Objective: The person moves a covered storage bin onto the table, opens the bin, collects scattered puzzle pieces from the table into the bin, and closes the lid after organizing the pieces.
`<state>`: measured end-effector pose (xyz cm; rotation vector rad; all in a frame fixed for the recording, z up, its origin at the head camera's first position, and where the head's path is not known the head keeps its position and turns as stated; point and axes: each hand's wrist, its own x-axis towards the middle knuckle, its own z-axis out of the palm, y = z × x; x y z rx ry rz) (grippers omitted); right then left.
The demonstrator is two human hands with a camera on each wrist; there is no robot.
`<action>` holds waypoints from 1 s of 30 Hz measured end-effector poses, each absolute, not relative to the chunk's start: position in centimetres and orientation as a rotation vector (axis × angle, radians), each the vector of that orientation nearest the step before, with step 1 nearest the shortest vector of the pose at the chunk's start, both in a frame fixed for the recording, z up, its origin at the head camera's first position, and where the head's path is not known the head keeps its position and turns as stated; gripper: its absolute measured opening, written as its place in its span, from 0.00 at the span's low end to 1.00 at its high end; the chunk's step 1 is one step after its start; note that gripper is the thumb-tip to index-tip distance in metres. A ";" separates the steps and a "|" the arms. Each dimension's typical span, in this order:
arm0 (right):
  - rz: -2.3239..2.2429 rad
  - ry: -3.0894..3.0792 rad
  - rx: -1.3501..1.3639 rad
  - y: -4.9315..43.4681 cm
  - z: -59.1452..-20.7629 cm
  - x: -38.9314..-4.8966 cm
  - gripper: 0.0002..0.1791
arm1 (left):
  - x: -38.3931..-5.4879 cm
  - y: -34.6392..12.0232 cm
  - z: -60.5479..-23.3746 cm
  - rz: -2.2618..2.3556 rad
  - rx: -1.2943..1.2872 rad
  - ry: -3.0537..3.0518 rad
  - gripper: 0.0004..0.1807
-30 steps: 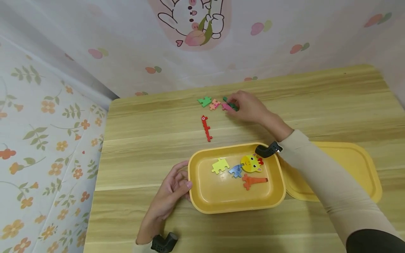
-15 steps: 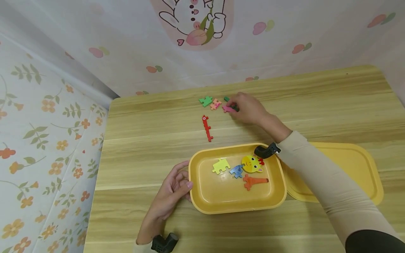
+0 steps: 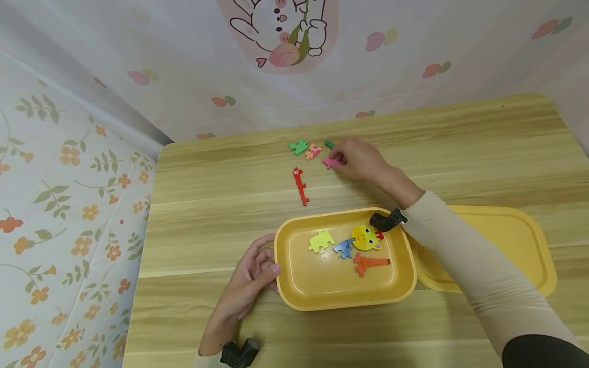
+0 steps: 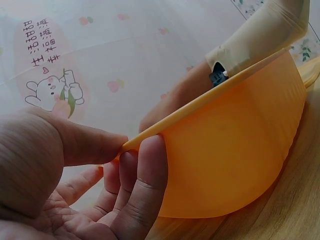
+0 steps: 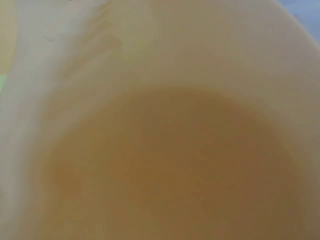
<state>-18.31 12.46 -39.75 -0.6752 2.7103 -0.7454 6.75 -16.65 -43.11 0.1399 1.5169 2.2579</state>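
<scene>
One left hand (image 3: 250, 276) holds on to a big yellow box (image 3: 317, 276) at its 9 o'clock side, with thumb and fingers clamped on the top edge. The right hand (image 3: 361, 159) is past the box, at 12 o'clock from it. Its thumb and finger are pinched together on a small pink piece (image 3: 329, 162). It is hard to tell if that piece is flat on the table (image 3: 207, 214) or lifted a bit.

From the pink piece, a dark green piece (image 3: 329, 144) is near at 12 o'clock. An orangey-pink piece (image 3: 312, 152) is close by at 10 o'clock, and a light green piece (image 3: 299, 147) is just past it. A long red piece (image 3: 300, 188) with bumps lies at 8 o'clock.

Four more pieces lie in the box. A yellow-green piece (image 3: 320, 240) is at 10 o'clock. A blue piece (image 3: 343, 249) is near the middle, toward 12 o'clock. A yellow giraffe head (image 3: 363, 238) is right next to it, between 1 and 2 o'clock. An orange piece (image 3: 368, 262) is at 3 o'clock.

A flat yellow lid (image 3: 506, 245) is at the box's 3 o'clock side, under the right sleeve (image 3: 483, 266). The right wrist view is too blurry to read.
</scene>
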 end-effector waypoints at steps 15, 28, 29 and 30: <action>-0.796 2.764 -0.686 13.1 -38.7 -17.8 0.16 | 6.8 -16.9 -43.2 2.267 0.177 1.517 0.34; -0.881 2.782 -0.606 15.3 -37.0 -16.0 0.20 | 6.9 -16.8 -43.4 2.254 0.147 1.535 0.33; -0.899 2.782 -0.605 15.4 -36.8 -15.8 0.20 | 6.8 -16.9 -43.4 2.254 0.152 1.536 0.33; -0.914 2.785 -0.606 15.5 -36.7 -15.6 0.20 | 6.8 -16.9 -43.5 2.253 0.158 1.538 0.33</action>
